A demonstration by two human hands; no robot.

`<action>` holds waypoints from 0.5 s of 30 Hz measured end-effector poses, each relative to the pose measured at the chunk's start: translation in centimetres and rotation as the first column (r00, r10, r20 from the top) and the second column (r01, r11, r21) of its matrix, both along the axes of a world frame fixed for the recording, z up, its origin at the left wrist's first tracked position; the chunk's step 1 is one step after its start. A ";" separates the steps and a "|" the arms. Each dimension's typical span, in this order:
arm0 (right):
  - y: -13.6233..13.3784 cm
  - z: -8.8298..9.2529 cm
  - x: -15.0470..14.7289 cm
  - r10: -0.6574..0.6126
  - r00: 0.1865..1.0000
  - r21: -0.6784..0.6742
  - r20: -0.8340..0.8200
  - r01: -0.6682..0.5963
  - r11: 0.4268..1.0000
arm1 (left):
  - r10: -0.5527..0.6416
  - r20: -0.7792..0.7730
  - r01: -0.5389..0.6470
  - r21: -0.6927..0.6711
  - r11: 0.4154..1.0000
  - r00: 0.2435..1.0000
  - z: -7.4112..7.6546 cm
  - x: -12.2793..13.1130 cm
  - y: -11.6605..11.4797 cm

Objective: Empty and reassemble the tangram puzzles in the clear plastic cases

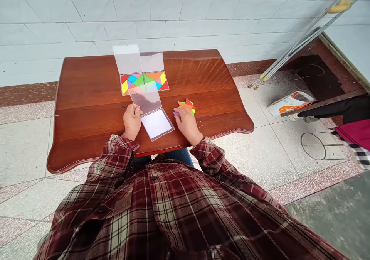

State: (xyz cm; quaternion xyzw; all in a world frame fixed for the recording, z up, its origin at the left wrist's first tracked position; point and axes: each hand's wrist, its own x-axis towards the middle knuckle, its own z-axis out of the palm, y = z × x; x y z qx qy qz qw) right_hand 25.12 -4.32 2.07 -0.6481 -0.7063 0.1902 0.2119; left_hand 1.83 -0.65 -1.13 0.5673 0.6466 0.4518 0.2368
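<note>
A clear plastic tangram case [157, 125] lies unfolded on the table, its transparent lid [148, 102] tilted up and its white tray without pieces. My left hand [132, 122] is closed at the left edge of this case, thumb and fingers pinching by the hinge. My right hand [188, 125] rests over a loose pile of tangram pieces [187, 105], fingers apart and touching them. Orange, red, purple, green and yellow show in the pile; part is hidden under the fingers. Behind stand two more unfolded cases, a left one [131, 83] and a right one [157, 80], filled with coloured pieces.
The brown wooden table [86, 109] has a curved front edge and stands near a white tiled wall [130, 11]. On the right, metal crutches [289, 55] lean by a low shelf. A white and orange package [291, 102] sits on the floor.
</note>
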 end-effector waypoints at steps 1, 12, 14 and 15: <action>-0.5 0.1 -0.5 0.034 0.999 -0.020 0.000 -0.034 0.999 | -0.001 0.004 0.001 0.003 1.000 1.000 0.0 -0.1 0.0; -3.5 -3.6 -2.9 0.206 0.943 0.153 -0.262 -0.170 0.973 | -0.071 0.092 0.087 -0.192 0.977 0.993 1.0 -2.8 -1.1; -3.6 -4.0 -3.0 0.245 0.928 0.201 -0.283 -0.192 0.961 | -0.051 0.116 0.076 -0.221 0.972 0.992 1.2 -3.1 -1.8; -3.8 -4.1 -3.1 0.264 0.922 0.212 -0.282 -0.208 0.955 | -0.038 0.124 0.066 -0.232 0.971 0.992 1.3 -3.2 -2.2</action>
